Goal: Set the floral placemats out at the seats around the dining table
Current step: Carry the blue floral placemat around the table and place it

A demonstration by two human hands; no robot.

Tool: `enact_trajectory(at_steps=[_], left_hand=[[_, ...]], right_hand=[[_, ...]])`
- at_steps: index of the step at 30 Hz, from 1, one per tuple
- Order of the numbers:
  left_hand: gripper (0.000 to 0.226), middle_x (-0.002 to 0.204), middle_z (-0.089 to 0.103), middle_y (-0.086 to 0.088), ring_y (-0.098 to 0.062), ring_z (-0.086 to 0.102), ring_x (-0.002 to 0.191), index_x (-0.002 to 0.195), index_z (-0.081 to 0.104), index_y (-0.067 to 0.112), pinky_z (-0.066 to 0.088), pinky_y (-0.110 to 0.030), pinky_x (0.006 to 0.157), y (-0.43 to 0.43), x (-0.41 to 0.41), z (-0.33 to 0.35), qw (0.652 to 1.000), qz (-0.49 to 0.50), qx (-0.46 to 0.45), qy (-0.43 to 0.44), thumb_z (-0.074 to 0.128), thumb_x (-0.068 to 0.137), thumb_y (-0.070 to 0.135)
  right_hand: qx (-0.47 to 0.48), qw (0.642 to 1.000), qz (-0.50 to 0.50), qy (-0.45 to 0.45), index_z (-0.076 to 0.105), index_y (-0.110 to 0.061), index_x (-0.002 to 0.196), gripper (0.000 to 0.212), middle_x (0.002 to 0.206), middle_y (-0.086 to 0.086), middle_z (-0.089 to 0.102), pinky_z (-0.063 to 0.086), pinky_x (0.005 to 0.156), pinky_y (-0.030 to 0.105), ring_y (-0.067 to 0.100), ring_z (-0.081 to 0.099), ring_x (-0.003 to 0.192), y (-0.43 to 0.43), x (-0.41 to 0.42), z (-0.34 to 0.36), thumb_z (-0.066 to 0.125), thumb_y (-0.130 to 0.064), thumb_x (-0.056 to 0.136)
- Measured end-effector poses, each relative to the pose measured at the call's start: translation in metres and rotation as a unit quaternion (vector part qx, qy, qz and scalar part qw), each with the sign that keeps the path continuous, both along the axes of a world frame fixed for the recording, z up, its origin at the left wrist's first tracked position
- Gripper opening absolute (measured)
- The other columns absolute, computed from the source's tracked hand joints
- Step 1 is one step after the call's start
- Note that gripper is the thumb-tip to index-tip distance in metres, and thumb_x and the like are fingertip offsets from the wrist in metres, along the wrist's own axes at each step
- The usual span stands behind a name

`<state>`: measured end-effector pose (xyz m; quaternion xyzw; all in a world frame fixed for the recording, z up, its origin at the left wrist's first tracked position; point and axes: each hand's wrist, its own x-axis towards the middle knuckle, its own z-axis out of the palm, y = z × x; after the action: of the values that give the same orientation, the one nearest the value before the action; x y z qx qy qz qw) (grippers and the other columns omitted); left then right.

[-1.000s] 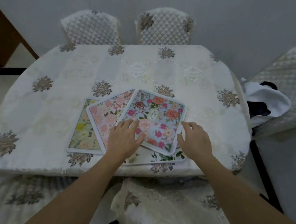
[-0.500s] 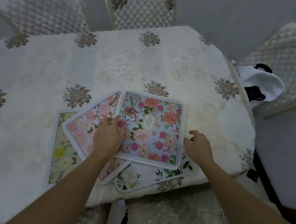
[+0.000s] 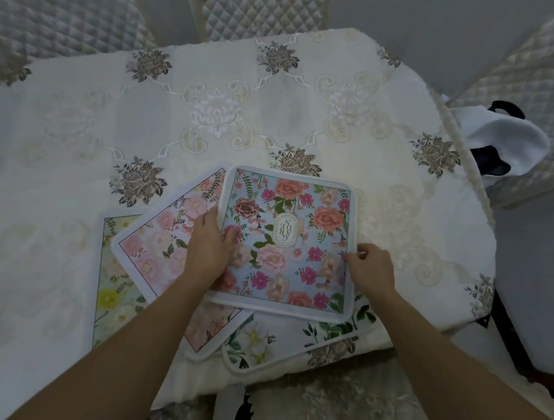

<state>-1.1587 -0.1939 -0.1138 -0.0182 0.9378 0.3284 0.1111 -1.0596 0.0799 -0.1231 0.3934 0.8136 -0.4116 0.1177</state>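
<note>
Now, near seat: a chair in a cream embroidered cover [image 3: 337, 411] sits right at the table's near rim, below both forearms.
Near rim: a white placemat with white blooms and green leaves [image 3: 260, 340] lies lowest and closest, its rounded near border right at the table edge.
Left side of the pile: a yellow-green floral placemat [image 3: 112, 290] lies flat and square to the edge. A pink floral placemat [image 3: 158, 250] is turned cornerwise on top of it.
Top of the pile: the square, white-bordered blue floral placemat [image 3: 286, 240] covers parts of the pink and white ones, with an oval label in its middle.
Left hand [image 3: 207, 251]: it's on the blue mat's left border, thumb laid on the printed face and fingers running along the edge; gripping, as far as can be seen.
Right hand [image 3: 371, 269]: its curled fingertips pinch the right border about halfway along.
Lift: I can't tell whether the blue mat is off the pile or resting on it.
Room to the right: bare cream tablecloth with brown flower motifs [image 3: 431, 240] runs from the mat's right border to the curved table rim.
Room beyond: a broad stretch of the same cloth reaches from the mat's far border to the far rim.
Far seats: two quilted cream chairs [image 3: 260, 8] stand at the far rim, with a third [image 3: 523, 96] at the right.
Right chair: a white cloth with a black loop [image 3: 503, 137] lies on it, close to the table's edge.
</note>
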Motion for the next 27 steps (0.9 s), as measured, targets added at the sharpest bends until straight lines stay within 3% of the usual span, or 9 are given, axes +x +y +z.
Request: enact_trajectory(at_steps=[3,6,11,14,17,24,27], left_hand=[[0.019,0.089,0.063,-0.003,-0.02,0.061,0.074,0.111,0.049,0.013,0.053,-0.038,0.063,0.004,-0.001,0.003,0.997,0.029,0.066,-0.011,0.052,0.1,0.029],[0.019,0.078,0.057,-0.001,-0.017,0.054,0.06,0.105,0.045,0.01,0.046,-0.032,0.05,0.006,0.007,0.008,0.994,0.028,0.101,-0.036,0.045,0.103,0.029],[0.018,0.079,0.059,-0.005,-0.023,0.062,0.066,0.1,0.043,0.013,0.052,-0.039,0.054,0.009,0.02,0.021,0.988,0.027,0.144,-0.042,0.043,0.104,0.031],[0.017,0.083,0.063,-0.011,-0.031,0.066,0.072,0.098,0.044,0.019,0.056,-0.045,0.056,0.011,0.027,0.036,0.986,0.039,0.163,-0.016,0.043,0.103,0.035],[0.016,0.083,0.065,-0.008,-0.029,0.068,0.074,0.09,0.046,0.028,0.056,-0.045,0.059,0.014,0.032,0.056,0.984,0.052,0.172,0.009,0.044,0.102,0.039],[0.024,0.087,0.065,-0.012,-0.03,0.066,0.079,0.092,0.05,0.024,0.056,-0.052,0.07,0.028,0.05,0.096,0.983,0.054,0.17,0.051,0.035,0.105,0.039],[0.026,0.083,0.061,-0.007,-0.023,0.061,0.074,0.095,0.051,0.018,0.05,-0.038,0.06,0.031,0.066,0.106,0.983,0.05,0.161,0.077,0.034,0.105,0.035]], right_hand=[[-0.017,0.999,-0.038,0.019,0.055,-0.016,0.102,0.03,0.102,0.009,0.061,0.057,0.077,0.047,0.026,0.063,0.088,-0.005,-0.002,0.009,0.061,-0.037,0.081],[-0.035,0.997,-0.051,0.051,0.053,-0.012,0.092,0.019,0.089,0.008,0.063,0.057,0.066,0.041,0.025,0.064,0.08,-0.006,-0.003,0.016,0.059,-0.03,0.091],[-0.069,0.992,-0.054,0.09,0.045,-0.015,0.098,0.02,0.093,0.008,0.062,0.056,0.07,0.046,0.026,0.064,0.082,-0.001,-0.002,0.03,0.052,-0.033,0.095],[-0.116,0.984,-0.074,0.116,0.051,-0.017,0.104,0.025,0.098,0.007,0.067,0.059,0.073,0.049,0.026,0.069,0.084,0.007,0.001,0.048,0.057,-0.037,0.091],[-0.172,0.969,-0.081,0.156,0.059,-0.013,0.108,0.024,0.095,0.009,0.074,0.061,0.071,0.047,0.027,0.074,0.078,0.017,0.004,0.071,0.059,-0.032,0.093],[-0.082,0.974,-0.032,0.209,0.057,-0.008,0.097,0.031,0.09,0.01,0.068,0.052,0.061,0.031,0.021,0.068,0.077,0.03,0.019,0.108,0.043,-0.036,0.101],[-0.027,0.972,-0.017,0.233,0.056,-0.01,0.09,0.04,0.087,0.01,0.064,0.052,0.067,0.036,0.024,0.064,0.081,0.035,0.027,0.113,0.035,-0.041,0.103]])
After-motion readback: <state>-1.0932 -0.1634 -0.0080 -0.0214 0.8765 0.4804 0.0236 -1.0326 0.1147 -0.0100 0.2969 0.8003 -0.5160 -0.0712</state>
